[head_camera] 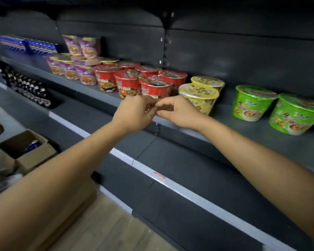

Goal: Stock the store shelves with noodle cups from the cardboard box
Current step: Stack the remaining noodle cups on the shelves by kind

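Note:
A red noodle cup (pixel 155 86) leans tilted at the front of the grey shelf (pixel 225 124), at the right end of a group of red cups (pixel 127 82). My left hand (pixel 134 113) and my right hand (pixel 176 111) meet at its base, with the fingers of both curled around the bottom of the cup. The lower part of the cup is hidden behind my fingers. A small open cardboard box (pixel 28 151) sits low on the left with a blue item inside.
Purple cups (pixel 71 67) stand left of the red group, yellow cups (pixel 199 95) and green cups (pixel 252 104) to its right. Dark bottles (pixel 25 86) fill the lower shelf at left. A larger cardboard box (pixel 76 205) lies under my left forearm.

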### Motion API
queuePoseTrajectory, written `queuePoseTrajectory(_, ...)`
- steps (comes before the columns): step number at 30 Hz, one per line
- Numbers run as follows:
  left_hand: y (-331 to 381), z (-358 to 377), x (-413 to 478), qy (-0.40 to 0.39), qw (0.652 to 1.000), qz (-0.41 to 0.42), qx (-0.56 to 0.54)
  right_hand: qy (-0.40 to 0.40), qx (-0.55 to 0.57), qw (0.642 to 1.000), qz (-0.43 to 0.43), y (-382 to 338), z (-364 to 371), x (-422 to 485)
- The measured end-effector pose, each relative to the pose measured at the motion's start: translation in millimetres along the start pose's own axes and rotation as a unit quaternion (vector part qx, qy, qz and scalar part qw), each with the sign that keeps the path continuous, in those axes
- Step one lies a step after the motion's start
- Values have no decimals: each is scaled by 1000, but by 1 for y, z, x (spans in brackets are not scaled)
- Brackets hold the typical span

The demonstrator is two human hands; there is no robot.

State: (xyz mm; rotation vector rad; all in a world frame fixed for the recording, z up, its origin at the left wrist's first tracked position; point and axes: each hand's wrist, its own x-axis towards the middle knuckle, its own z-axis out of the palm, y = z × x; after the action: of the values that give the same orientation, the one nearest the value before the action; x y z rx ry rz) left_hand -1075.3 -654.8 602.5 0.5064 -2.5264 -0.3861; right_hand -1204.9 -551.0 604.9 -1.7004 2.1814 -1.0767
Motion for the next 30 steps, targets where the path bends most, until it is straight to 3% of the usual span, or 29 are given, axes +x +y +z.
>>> queuePoseTrajectory(14,-179,-54,-105,2,985,-158,67,-199,19,979,-33,-90,181,88)
queuePoseTrajectory(30,-388,-46,-99,-16,953,-279,117,-358,45,930,-72,-85,355,261)
